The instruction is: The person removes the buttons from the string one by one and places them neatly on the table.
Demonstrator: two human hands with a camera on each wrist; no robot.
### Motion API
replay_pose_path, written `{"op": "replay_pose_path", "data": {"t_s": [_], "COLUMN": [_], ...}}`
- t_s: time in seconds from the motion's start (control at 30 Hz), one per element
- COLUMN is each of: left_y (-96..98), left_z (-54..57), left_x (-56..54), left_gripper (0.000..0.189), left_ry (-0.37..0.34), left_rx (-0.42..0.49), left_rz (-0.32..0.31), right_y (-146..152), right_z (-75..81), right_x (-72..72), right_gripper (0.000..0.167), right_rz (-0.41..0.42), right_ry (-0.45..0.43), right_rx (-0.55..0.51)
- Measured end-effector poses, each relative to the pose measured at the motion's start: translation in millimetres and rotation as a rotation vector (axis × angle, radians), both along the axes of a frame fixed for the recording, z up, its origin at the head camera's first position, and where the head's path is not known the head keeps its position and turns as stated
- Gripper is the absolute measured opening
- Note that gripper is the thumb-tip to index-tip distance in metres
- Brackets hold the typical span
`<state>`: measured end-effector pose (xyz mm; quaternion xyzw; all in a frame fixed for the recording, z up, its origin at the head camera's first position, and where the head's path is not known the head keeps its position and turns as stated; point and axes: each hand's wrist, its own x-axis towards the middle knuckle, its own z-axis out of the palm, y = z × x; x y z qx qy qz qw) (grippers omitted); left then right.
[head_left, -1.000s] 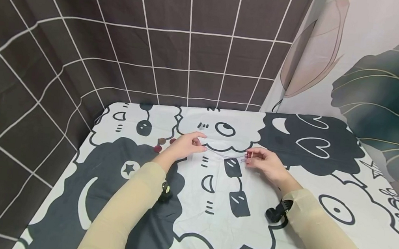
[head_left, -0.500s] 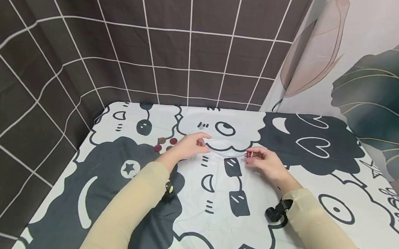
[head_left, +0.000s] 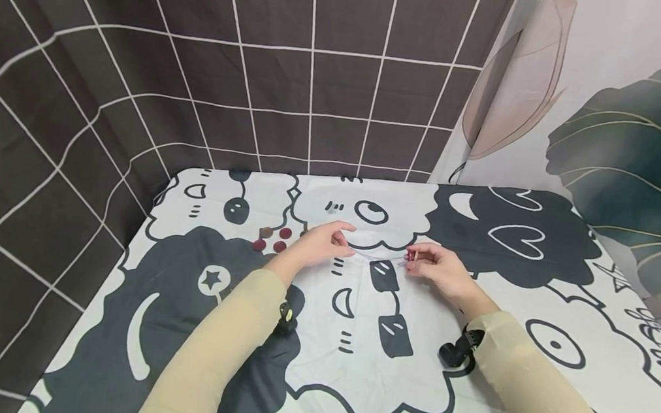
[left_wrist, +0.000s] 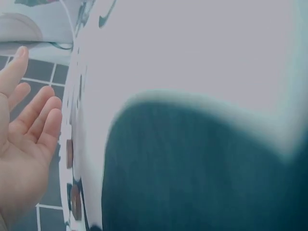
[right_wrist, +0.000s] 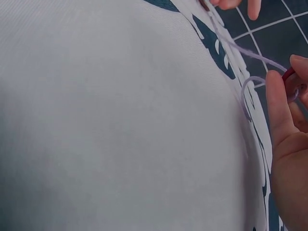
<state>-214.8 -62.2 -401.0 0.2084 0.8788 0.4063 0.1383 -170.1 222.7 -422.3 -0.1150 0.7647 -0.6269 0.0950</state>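
Note:
My right hand [head_left: 439, 270] pinches a small dark red piece [head_left: 411, 255] between thumb and fingers; in the right wrist view part of this red piece [right_wrist: 288, 73] shows at the fingertips. A thin pale purple string [right_wrist: 250, 53] passes at the pinch, with one loop hanging and a length running toward the left hand. My left hand [head_left: 323, 242] hovers over the cloth with thumb and index finger apart. The left wrist view shows that hand [left_wrist: 31, 139] with relaxed, loosely bent fingers, holding nothing visible. Left of it lie several small round discs, dark red [head_left: 280, 247] and brown [head_left: 266, 232].
A black-and-white cartoon-print cloth [head_left: 373, 387] covers the surface. Behind and left hangs a dark curtain with a white grid [head_left: 341, 89]. A leaf-print curtain [head_left: 619, 146] stands at the right. Both wrists wear small black cameras [head_left: 459, 352].
My left hand has moved slightly to the right, uncovering more of the round discs behind it. The right hand stays in place, pinching the red piece.

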Motion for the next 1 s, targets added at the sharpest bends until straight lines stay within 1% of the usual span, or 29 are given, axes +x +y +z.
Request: {"op": "replay_pose_path", "data": {"t_s": [0.13, 0.43, 0.7, 0.8, 1.0], "left_y": [7.9, 22.5, 29.2, 29.9, 34.2], "left_z": [-0.6, -2.2, -2.4, -3.5, -3.1], "left_x": [-0.8, -0.6, 2.5, 2.1, -0.1], "left_gripper": [0.049, 0.049, 0.05, 0.051, 0.05], "left_ry": [0.012, 0.005, 0.003, 0.0, 0.015], "left_rx": [0.02, 0.027, -0.029, -0.028, -0.03], "left_rz": [-0.007, -0.059, -0.054, -0.053, -0.055], "right_y": [-1.7, -2.4, -2.0, -1.5, -1.3], "right_z": [-1.3, -3.3, -4.0, -4.3, -3.0], "right_x": [-0.4, 1.5, 1.5, 2.1, 2.2], "right_gripper": [0.044, 0.043, 0.045, 0.045, 0.046], "right_rz": [0.0, -0.016, -0.02, -0.025, -0.051], "right_ry": [-0.005, -0.017, -0.026, -0.02, -0.031], "right_rx": [-0.03, -0.019, -0.027, -0.013, 0.017]}}
